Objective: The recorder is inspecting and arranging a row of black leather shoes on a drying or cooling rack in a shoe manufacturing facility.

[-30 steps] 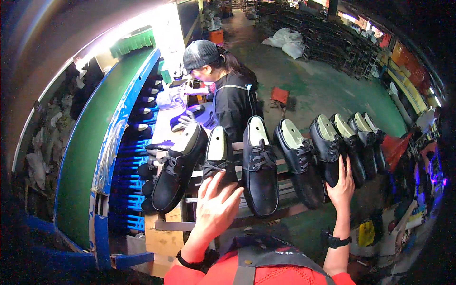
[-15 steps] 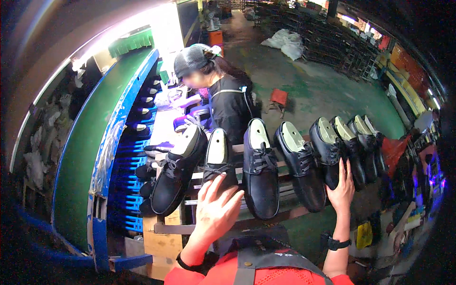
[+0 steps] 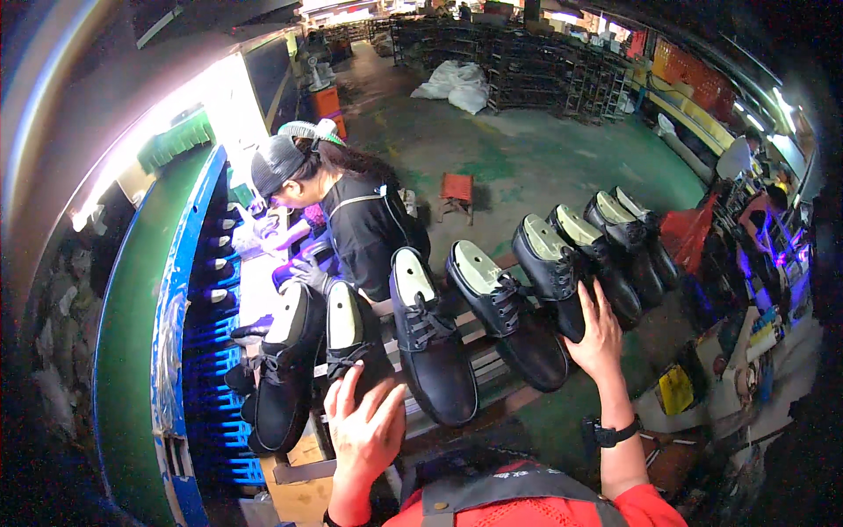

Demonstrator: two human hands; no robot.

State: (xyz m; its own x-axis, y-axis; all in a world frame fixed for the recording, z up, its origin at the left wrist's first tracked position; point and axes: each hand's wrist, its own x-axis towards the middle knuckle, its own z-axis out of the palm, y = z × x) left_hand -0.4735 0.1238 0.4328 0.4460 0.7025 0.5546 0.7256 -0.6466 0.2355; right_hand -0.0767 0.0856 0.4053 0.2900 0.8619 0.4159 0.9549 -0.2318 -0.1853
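Black lace-up shoes stand in a slanted row on a metal rack in front of me. My left hand (image 3: pixel 364 426) has its fingers spread against the toe of the second shoe (image 3: pixel 345 329) from the left. A larger black shoe (image 3: pixel 432 351) stands just right of that hand. My right hand (image 3: pixel 599 338) lies with outstretched fingers along the toe of a shoe (image 3: pixel 546 263) further right. Between my hands is another laced shoe (image 3: pixel 505 321). The leftmost shoe (image 3: pixel 285 378) tilts toward me. Both palms are partly hidden.
A co-worker (image 3: pixel 351 220) in a dark cap and gloves works beyond the rack, at left. Along the left runs a green conveyor (image 3: pixel 132 351) with a blue frame. A red stool (image 3: pixel 457 189) stands on the floor behind; white sacks (image 3: pixel 455 86) lie farther back.
The whole view has swung, so the shoes, rack and co-worker appear further left. My hands stay at the same two shoes, fingers still extended.
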